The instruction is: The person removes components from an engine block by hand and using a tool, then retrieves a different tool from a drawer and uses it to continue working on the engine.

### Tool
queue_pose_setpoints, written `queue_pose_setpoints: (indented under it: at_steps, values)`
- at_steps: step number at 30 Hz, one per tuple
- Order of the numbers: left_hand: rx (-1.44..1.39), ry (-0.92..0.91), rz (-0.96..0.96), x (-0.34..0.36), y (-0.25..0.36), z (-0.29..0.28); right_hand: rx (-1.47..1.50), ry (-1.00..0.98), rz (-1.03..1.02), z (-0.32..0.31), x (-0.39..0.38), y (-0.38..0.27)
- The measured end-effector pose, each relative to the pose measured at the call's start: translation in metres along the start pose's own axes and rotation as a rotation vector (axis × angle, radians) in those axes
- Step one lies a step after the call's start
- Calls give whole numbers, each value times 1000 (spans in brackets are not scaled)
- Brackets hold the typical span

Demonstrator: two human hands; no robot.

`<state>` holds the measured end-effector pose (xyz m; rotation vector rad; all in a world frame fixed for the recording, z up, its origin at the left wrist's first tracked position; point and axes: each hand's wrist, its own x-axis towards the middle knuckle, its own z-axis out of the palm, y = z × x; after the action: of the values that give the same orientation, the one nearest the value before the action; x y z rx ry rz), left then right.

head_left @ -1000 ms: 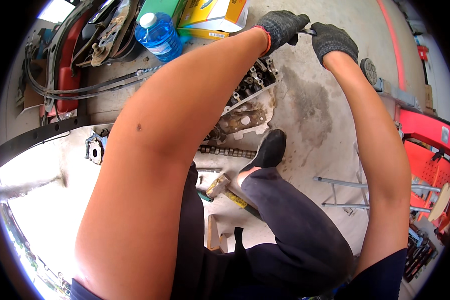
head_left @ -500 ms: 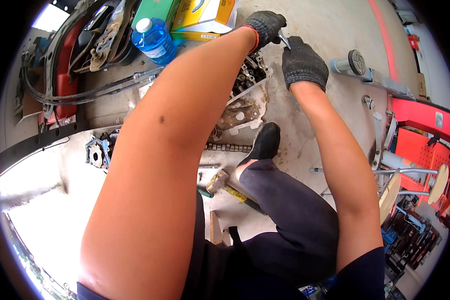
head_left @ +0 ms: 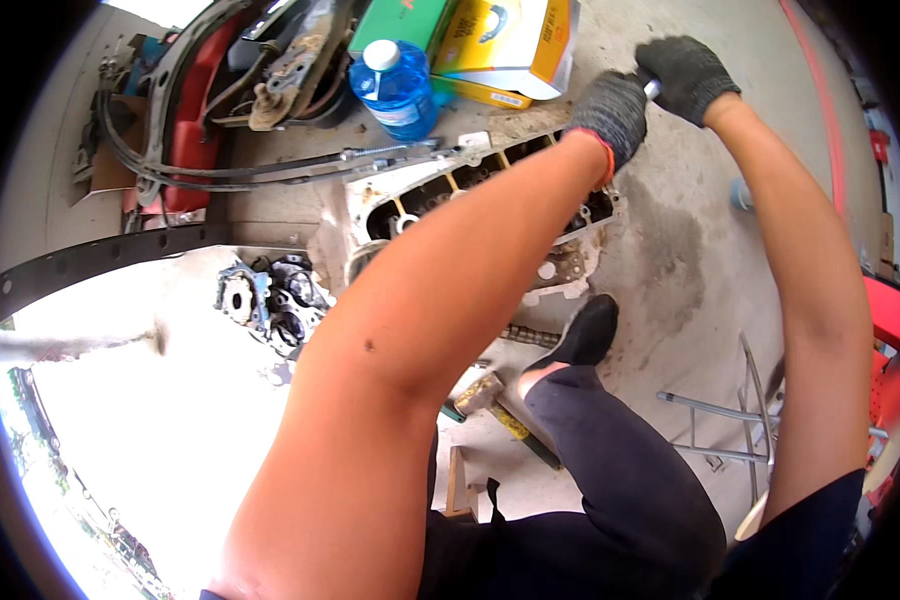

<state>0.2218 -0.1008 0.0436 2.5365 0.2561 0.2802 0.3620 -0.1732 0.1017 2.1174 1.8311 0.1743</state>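
Both my hands wear dark knitted work gloves and are close together above the far right end of an engine cylinder head (head_left: 438, 188). My left hand (head_left: 612, 115) has its fingers curled round a silvery metal tool (head_left: 653, 90). Just beyond and to the right, my right hand (head_left: 680, 78) is closed about the same tool. Only a short piece of bright metal shows between the gloves, so its exact kind is hidden. My left forearm covers part of the cylinder head, which lies on the concrete floor with dark cavities facing up.
A blue-liquid bottle (head_left: 394, 92), a green box (head_left: 405, 24) and a yellow box (head_left: 505, 42) stand at the back. Black cables (head_left: 260, 175) run left. Near my shoe (head_left: 588, 330) lie a camshaft (head_left: 532, 335) and a hammer (head_left: 518, 430). A metal-legged stool (head_left: 715, 410) is at right.
My right hand has swung farther away, from nearer than the left hand to beyond it. The left hand stays over the same spot. The whole view has shifted, putting things farther right and slightly lower.
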Motion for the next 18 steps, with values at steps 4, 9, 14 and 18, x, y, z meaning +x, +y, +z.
queue_pose_setpoints:
  at_steps: [4, 9, 14, 18]
  values:
    - [-4, 85, 30, 4, -9, 6, -50, -132, 227, -18, 5, -31]
    - [18, 19, 241, 1, -28, 15, 606, -729, 343, -53, -58, -81]
    - [-34, -28, 289, -19, -20, 6, -56, -239, 329, -18, -68, -69]
    - [-486, -275, -96, -36, -17, -3, 7, -299, 442, -5, -50, -65]
